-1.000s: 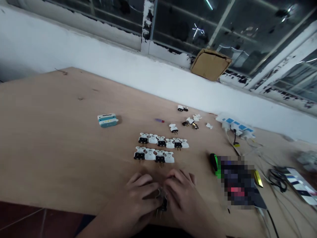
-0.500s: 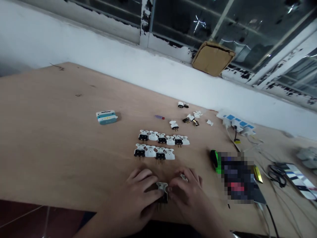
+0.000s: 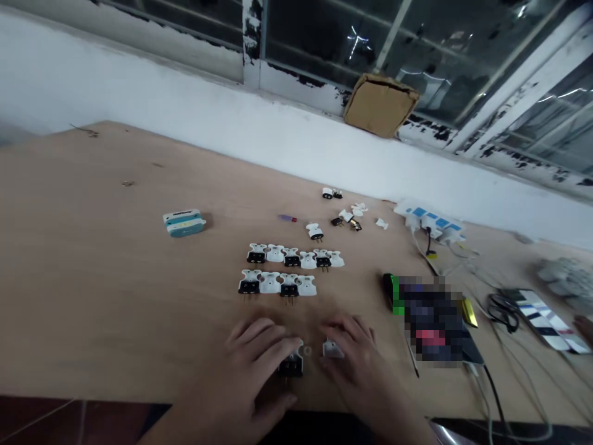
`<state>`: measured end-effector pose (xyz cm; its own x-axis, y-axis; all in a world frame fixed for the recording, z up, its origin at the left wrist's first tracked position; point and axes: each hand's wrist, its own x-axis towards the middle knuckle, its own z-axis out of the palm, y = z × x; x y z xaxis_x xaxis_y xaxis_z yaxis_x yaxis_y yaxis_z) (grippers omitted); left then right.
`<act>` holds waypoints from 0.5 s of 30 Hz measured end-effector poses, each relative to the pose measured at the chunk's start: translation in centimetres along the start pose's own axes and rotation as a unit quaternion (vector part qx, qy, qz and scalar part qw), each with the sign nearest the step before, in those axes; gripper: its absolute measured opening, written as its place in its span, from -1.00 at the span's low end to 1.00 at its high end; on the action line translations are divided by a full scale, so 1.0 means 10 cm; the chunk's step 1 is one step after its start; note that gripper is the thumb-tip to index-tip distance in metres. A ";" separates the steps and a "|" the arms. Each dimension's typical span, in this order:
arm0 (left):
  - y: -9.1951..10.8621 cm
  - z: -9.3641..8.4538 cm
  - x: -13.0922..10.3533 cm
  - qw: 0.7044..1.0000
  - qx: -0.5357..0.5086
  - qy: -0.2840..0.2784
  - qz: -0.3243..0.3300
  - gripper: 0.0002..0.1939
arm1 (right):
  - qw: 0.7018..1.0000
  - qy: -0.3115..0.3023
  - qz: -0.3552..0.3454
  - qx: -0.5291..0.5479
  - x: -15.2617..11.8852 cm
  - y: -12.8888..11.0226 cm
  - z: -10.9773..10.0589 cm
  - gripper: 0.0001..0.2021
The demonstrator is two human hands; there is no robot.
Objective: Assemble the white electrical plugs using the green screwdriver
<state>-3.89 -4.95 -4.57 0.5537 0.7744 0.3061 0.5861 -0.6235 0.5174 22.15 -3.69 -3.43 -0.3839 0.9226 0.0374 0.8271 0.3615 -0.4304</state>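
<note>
A plug half (image 3: pixel 291 366), white shell with a black two-pin insert, lies at the table's front edge. My left hand (image 3: pixel 259 355) rests over its left side, fingers stretched out, the index fingertip touching its top and the thumb apart below. A white plug cover (image 3: pixel 332 349) is between the thumb and fingers of my right hand (image 3: pixel 354 355), just right of the plug half. Between the hands sits a small pale round piece (image 3: pixel 307 351). Beyond them are two rows of plug halves (image 3: pixel 290 287) alternating with white covers (image 3: pixel 306 286).
Farther back are loose plug parts (image 3: pixel 345 216), a purple-and-red small tool (image 3: pixel 288 218) and a blue-and-white box (image 3: pixel 184 224). On the right lie a power strip (image 3: pixel 428 221), cables, a blurred-out dark item (image 3: pixel 435 321) and a phone-like slab (image 3: pixel 551 321). Another person's hand (image 3: pixel 584 327) shows at the right edge.
My right hand has turned the white cover down to the table, apart from the plug half. My left thumb has moved off the plug half. The view has shifted slightly.
</note>
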 end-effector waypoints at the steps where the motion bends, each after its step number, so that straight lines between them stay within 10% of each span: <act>1: -0.01 0.02 0.00 1.000 0.010 0.001 0.000 -0.36 | 1.000 -0.005 -0.001 0.009 -0.01 -0.04 -0.01 -0.61; 15: -0.01 0.12 0.05 0.999 0.048 0.020 -0.004 -0.64 | 0.996 0.069 -0.059 0.023 -0.21 -0.03 0.20 -0.58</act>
<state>-2.96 -4.62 -5.41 0.5258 0.7819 0.3349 0.6449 -0.6232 0.4424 21.86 -6.06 -5.17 -0.4139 0.8851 0.2127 0.7591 0.4646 -0.4560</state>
